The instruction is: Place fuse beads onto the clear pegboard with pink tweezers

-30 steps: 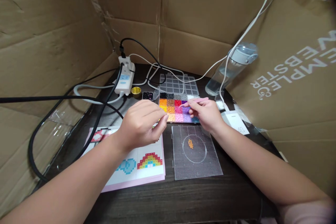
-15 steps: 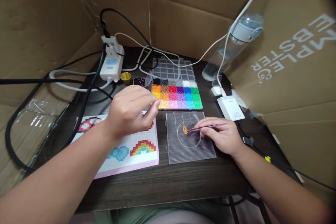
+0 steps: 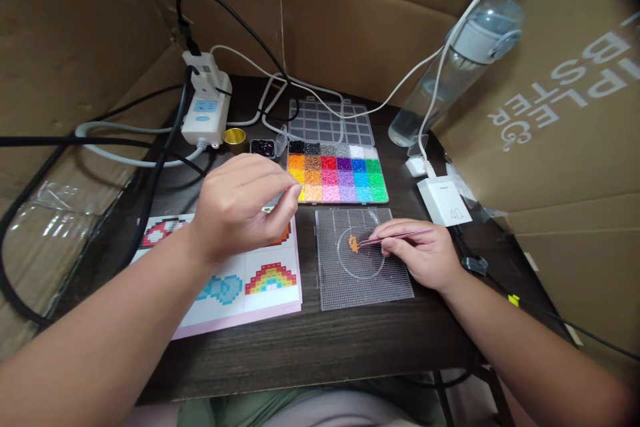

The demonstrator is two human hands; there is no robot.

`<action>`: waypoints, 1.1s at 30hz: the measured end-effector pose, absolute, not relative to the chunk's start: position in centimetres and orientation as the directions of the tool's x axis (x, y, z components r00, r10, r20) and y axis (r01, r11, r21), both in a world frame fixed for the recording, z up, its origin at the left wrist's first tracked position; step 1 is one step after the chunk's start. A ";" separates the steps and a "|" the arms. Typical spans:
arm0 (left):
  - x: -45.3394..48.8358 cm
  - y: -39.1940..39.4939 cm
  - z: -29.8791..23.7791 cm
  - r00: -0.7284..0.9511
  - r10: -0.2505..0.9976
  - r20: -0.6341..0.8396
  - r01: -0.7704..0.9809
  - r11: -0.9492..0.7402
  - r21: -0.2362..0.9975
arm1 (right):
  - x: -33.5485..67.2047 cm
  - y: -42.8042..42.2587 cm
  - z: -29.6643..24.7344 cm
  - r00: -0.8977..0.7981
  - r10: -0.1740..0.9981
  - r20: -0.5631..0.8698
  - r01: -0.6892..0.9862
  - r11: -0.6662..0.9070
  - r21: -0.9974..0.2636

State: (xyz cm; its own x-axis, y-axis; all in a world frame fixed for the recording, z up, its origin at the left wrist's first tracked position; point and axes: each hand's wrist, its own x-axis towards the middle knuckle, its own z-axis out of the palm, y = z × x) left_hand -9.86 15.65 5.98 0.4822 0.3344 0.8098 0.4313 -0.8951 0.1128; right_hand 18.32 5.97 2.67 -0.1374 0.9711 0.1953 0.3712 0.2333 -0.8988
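Pink tweezers (image 3: 400, 235) lie in the grip of my right hand (image 3: 425, 255), above a clear pegboard (image 3: 367, 295). Their tips reach a small patch of orange beads (image 3: 354, 244) inside the circle marked on the board. Whether a bead sits between the tips is too small to tell. My left hand (image 3: 245, 207) hovers over a pattern sheet (image 3: 270, 303) with its thumb and forefinger pinched; anything held there is hidden. Just behind those fingertips stands a bead box (image 3: 337, 177) with many coloured compartments, its clear lid (image 3: 330, 121) folded back.
A small box of dark beads (image 3: 263, 148) and a gold cup (image 3: 235, 139) stand behind my left hand. Further back is a white power strip (image 3: 206, 113) with looping cables. A water bottle (image 3: 450, 80) and white charger (image 3: 444, 200) are at right. Cardboard walls (image 3: 360, 7) enclose the table.
The view has shifted slightly. The tweezer tips remain at the orange beads, and both hands keep nearly the same pose.
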 end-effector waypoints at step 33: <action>-9.9 15.6 5.9 0.484 0.321 0.814 0.421 -0.901 0.105 | 18.0 6.3 3.0 -0.154 0.977 0.150 0.359 0.196 -0.912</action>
